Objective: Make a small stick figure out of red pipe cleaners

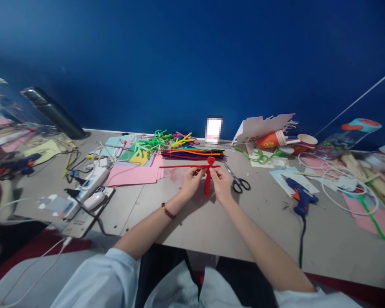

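Note:
Red pipe cleaners [207,187], bent and bundled into a small figure with a rounded loop on top, stand between my hands over the table. One long red strand stretches out to the left from below the loop, and a short end pokes out to the right. My left hand [191,181] pinches the bundle from the left side. From the right, my right hand [221,184] grips it with closed fingers. Just beyond my right hand lie black-handled scissors [240,185]. Behind my hands rests a pile of multicoloured pipe cleaners [192,154].
Pink paper sheets [134,174] and green pipe-cleaner pieces [152,141] lie to the left, near a power strip [88,188] and a phone [83,222]. A blue glue gun [300,196] with a cord, orange paper cups [271,140] and coiled white cable occupy the right.

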A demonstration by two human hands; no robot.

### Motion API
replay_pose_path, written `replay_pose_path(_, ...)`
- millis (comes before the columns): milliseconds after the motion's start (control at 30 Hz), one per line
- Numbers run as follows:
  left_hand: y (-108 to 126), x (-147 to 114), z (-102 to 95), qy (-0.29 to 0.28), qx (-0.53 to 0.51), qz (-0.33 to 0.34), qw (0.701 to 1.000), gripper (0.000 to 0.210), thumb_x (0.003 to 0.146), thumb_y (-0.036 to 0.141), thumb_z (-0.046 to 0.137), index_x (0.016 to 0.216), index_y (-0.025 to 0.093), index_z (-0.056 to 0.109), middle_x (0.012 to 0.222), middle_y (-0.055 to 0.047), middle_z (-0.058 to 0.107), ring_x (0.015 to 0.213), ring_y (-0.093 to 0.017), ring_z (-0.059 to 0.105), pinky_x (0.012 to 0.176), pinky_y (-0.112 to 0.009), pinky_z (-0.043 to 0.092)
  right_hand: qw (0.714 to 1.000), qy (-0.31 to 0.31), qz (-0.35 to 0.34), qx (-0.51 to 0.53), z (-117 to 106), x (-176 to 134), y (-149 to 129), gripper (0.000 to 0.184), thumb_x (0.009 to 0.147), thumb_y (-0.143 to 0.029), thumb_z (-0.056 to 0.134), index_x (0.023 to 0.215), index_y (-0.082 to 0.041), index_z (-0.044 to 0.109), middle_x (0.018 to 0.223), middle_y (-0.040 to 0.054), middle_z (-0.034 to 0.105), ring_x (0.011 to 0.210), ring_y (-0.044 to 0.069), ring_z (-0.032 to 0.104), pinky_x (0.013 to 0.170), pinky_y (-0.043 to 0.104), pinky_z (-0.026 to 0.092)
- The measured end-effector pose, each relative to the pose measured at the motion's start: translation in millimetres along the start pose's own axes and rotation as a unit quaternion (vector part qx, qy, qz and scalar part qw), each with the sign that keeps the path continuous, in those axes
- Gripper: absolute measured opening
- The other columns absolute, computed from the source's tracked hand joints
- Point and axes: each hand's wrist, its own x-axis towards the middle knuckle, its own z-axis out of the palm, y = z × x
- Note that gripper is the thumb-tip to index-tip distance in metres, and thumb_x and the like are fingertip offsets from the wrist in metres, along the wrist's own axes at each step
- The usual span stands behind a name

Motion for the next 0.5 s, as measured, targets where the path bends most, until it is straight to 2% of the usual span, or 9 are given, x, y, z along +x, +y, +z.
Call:
replay_pose_path(133, 0.1, 2.7, -2.4, 0.027, -0.004, 0.015, 1.0, 0.011, 0.07, 0.029, 0.069, 0.072, 0.018, 0.067, 0.069, -0.002, 0.064, 0.059, -0.01, 0.055, 0.055, -0.022, 0.042, 0.998, 0.053, -0.011, -0.01, -1.9, 3.2, 1.7, 0.029, 0.071, -0.048, 0.065, 0.072, -0.018, 0.068, 0.069, 0.0002, 0.065, 0.066, 0.015, 0.055, 0.065, 0.027, 0.043)
replay_pose_path(200, 1.0, 3.8, -3.2, 0.038, -0.033, -0.008, 0.999, 0.006, 0.069, 0.022, 0.066, 0.074, 0.019, 0.067, 0.075, -0.002, 0.065, 0.063, -0.009, 0.056, 0.056, -0.02, 0.042, 0.997, 0.08, 0.003, 0.005, -3.2, 6.5, 3.4, 0.031, 0.069, -0.049, 0.066, 0.07, -0.019, 0.067, 0.068, 0.0004, 0.065, 0.065, 0.015, 0.055, 0.064, 0.028, 0.043)
replay_pose_path(267, 2.6, 5.1, -4.1, 0.027, -0.071, -0.054, 0.996, 0.009, 0.068, 0.018, 0.066, 0.076, 0.019, 0.067, 0.079, -0.002, 0.066, 0.068, -0.009, 0.058, 0.057, -0.019, 0.043, 0.995, 0.09, 0.024, 0.025, -4.4, 9.5, 5.3, 0.032, 0.067, -0.051, 0.067, 0.068, -0.018, 0.065, 0.065, -0.0001, 0.064, 0.063, 0.015, 0.055, 0.062, 0.027, 0.043)
replay_pose_path(400, 5.2, 7.6, -5.0, -0.021, -0.164, -0.146, 0.975, 0.017, 0.067, 0.024, 0.069, 0.084, 0.019, 0.068, 0.079, -0.003, 0.067, 0.071, -0.011, 0.061, 0.058, -0.02, 0.044, 0.995, 0.049, 0.057, 0.058, -4.9, 10.7, 7.7, 0.032, 0.066, -0.05, 0.068, 0.068, -0.018, 0.065, 0.062, -0.0019, 0.062, 0.058, 0.013, 0.054, 0.059, 0.026, 0.043)
replay_pose_path(500, 5.5, 8.4, -4.8, -0.02, -0.179, -0.139, 0.974, 0.02, 0.067, 0.03, 0.073, 0.081, 0.018, 0.068, 0.074, -0.004, 0.067, 0.066, -0.011, 0.06, 0.057, -0.022, 0.044, 0.996, 0.001, 0.06, 0.065, -4.4, 9.1, 7.8, 0.03, 0.068, -0.048, 0.068, 0.07, -0.018, 0.066, 0.064, -0.0022, 0.063, 0.057, 0.012, 0.054, 0.058, 0.026, 0.043)
